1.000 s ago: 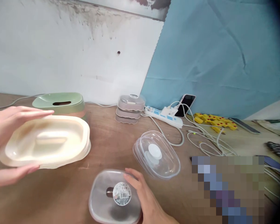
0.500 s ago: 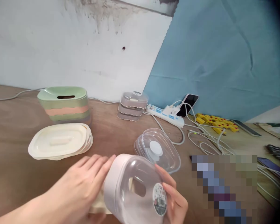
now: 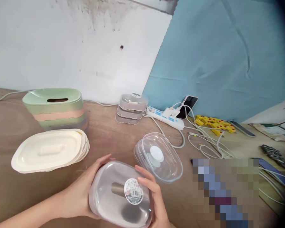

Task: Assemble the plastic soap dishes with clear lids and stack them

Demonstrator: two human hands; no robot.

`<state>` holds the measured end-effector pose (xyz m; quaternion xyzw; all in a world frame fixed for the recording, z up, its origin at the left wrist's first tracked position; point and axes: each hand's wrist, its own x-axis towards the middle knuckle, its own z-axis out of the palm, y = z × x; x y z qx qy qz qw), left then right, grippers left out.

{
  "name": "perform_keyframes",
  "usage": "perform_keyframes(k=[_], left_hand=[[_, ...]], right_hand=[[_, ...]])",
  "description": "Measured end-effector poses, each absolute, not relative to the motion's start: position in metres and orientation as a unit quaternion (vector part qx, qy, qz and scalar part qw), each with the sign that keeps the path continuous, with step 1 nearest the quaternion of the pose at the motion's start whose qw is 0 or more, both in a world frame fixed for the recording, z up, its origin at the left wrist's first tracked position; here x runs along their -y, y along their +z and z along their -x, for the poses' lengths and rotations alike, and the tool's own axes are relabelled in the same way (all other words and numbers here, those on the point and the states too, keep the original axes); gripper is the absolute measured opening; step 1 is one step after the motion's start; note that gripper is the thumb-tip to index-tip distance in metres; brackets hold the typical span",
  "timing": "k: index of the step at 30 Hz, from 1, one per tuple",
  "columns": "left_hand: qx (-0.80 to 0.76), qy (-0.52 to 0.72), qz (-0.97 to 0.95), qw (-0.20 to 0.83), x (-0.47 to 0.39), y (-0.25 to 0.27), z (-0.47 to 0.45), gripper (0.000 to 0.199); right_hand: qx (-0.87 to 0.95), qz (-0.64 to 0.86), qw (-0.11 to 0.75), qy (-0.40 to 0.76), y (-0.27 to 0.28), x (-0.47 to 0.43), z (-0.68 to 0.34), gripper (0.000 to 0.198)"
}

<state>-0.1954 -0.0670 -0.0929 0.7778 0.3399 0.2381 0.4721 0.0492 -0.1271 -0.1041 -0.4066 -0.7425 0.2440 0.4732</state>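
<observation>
Between both hands is an oval tissue box (image 3: 109, 207) with a see-through greyish cover, a slot in its top and a round printed label (image 3: 133, 191). My left hand (image 3: 82, 193) grips its left side, thumb partly hidden below. On the right side, my right hand (image 3: 153, 190) has its fingers over the upper edge near the label. Left of the hands lies a stack of cream oval plates (image 3: 49, 148). Just beyond the box are clear oval lids (image 3: 168, 155) with white round stickers.
Stacked green and pink slotted covers (image 3: 59, 109) stand at the back left. Grey translucent covers (image 3: 131, 109) are piled by the wall. A power strip (image 3: 166, 118), a propped phone (image 3: 188, 106), yellow pieces (image 3: 215, 123) and tangled white cables (image 3: 211, 148) lie on the right.
The tissue box has moved left and turned so its slotted top and label face me more squarely. My left hand has shifted from its upper edge to its left side.
</observation>
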Motion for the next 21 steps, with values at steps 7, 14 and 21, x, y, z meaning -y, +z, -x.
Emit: perform_keyframes(k=[7,14,21], left_hand=[[-0.271,0.218,-0.702,0.622,0.064,-0.078,0.208,0.112],[-0.306,0.171,-0.796,0.494,0.07,-0.096,0.212,0.119],[-0.337,0.164,-0.803,0.464,0.072,-0.095,0.21,0.121]], right_hand=[[0.757,0.426,0.432,0.243,-0.108,0.126,-0.046,0.092],[0.779,0.453,0.373,0.221,-0.102,0.135,-0.04,0.099],[0.755,0.482,0.363,0.257,-0.102,0.13,-0.041,0.124]])
